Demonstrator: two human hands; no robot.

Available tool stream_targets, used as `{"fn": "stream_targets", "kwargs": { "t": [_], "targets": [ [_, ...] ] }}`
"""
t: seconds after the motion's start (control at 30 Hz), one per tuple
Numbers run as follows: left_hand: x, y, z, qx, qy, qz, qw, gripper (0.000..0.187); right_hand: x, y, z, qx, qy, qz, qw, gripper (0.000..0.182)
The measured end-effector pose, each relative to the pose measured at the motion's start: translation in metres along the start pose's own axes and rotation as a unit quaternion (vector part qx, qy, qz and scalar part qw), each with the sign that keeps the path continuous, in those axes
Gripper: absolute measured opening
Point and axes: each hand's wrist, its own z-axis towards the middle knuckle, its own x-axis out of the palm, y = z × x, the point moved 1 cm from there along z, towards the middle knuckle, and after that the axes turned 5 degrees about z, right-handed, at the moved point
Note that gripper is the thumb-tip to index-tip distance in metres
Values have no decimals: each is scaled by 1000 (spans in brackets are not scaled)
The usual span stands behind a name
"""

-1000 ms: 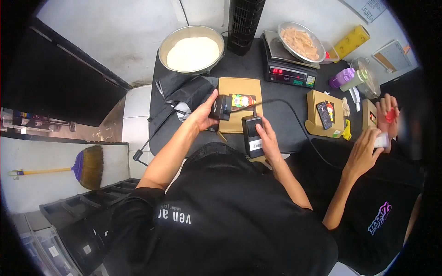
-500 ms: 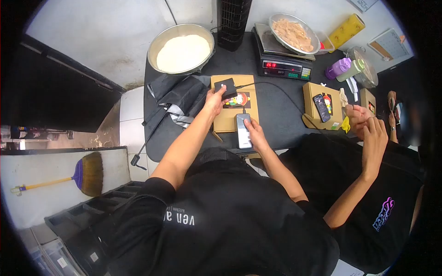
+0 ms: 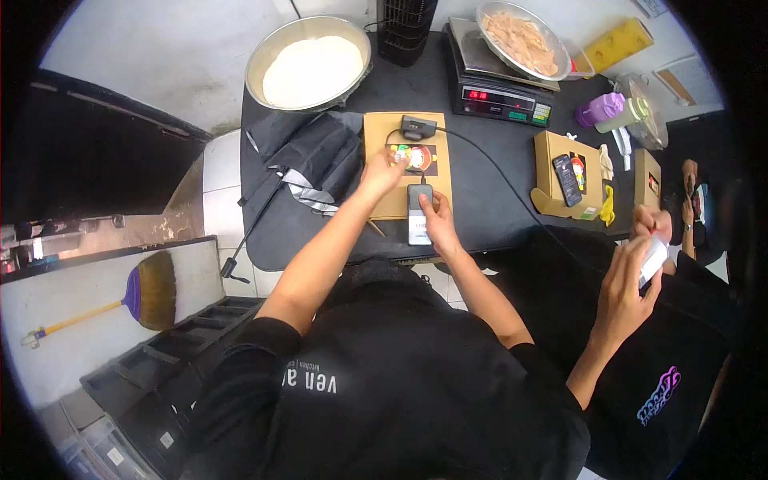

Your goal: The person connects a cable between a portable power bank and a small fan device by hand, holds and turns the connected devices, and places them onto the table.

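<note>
A slim grey power bank [image 3: 419,216] with a white label is in my right hand [image 3: 440,222], its thumb on the face and fingers around the side. A cable plugs into its top end. My left hand [image 3: 384,172] is closed in a pinch on the thin black cable [image 3: 389,138], over the picture on a cardboard box [image 3: 384,128]. Beyond the fingers, a small black device [image 3: 418,126] rests on the box's far part. A longer black cord [image 3: 488,156] runs from it toward the right.
Left of the box lies a folded black bag [image 3: 316,152] with straps. Behind are a bowl of white powder [image 3: 312,72] and a scale [image 3: 504,104] bearing a bowl of meat strips [image 3: 520,44]. At right, a co-worker's hands [image 3: 628,276] hold a pale object near another box [image 3: 548,160] with a phone [image 3: 567,180].
My left hand has let go of the black device, now on the box, and moved nearer to me onto the thin cable. The co-worker's hands now show a pale object.
</note>
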Motion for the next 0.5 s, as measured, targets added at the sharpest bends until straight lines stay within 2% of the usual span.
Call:
{"fn": "stream_targets", "kwargs": {
  "t": [0.07, 0.1, 0.17, 0.27, 0.33, 0.4, 0.5],
  "targets": [
    [-13, -25, -30, -118, 117, 24, 986, 46, 6, 1, -1, 0, 0, 17, 1000, 55],
    [-5, -12, -28, -121, 114, 23, 986, 46, 8, 1, -4, 7, 7, -6, 1000, 55],
    [14, 18, -23, -163, 162, -105, 968, 42, 13, -4, -7, -1, 17, -17, 1000, 56],
    [7, 8, -20, -195, 196, -60, 959, 40, 16, -12, -11, 8, 12, -49, 999, 56],
    [1, -2, -19, -216, 228, -84, 946, 40, 15, -12, -13, 4, 23, -62, 998, 57],
    [1, 0, -14, -236, 276, -40, 931, 37, 16, -15, -13, -2, 33, -16, 999, 56],
    [-4, -15, -19, -227, 255, -58, 938, 34, 17, 0, -19, 17, 27, -34, 999, 56]
  ]
}}
